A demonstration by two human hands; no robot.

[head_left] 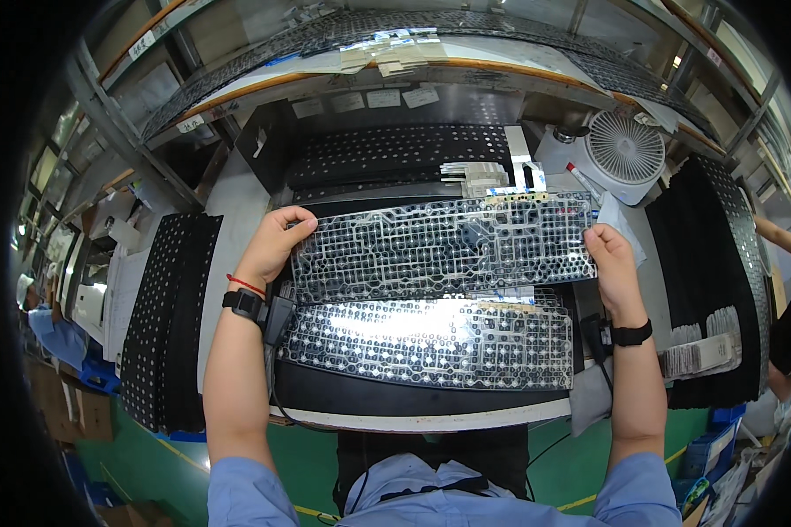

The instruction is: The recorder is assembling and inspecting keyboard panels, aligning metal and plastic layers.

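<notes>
Two clear circuit sheets on the bench (237,189) | stacks of black dotted sheets (169,316) flank it, untouched | lower sheet (431,342) lies flat on the black mat, seemingly placed | upper sheet (439,246) is held just above it, not yet laid | left hand (272,241) and right hand (611,259) pinch its ends.

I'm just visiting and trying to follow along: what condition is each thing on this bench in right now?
Left hand: grip closed on the upper sheet's left edge.
Right hand: grip closed on its right edge.
Upper clear plastic keyboard circuit sheet: lifted, held by both hands.
Lower clear dotted sheet: lying flat on the black mat.
Small white desk fan: upright; spinning or not, cannot tell.
Black perforated sheets: stacked at left.
</notes>
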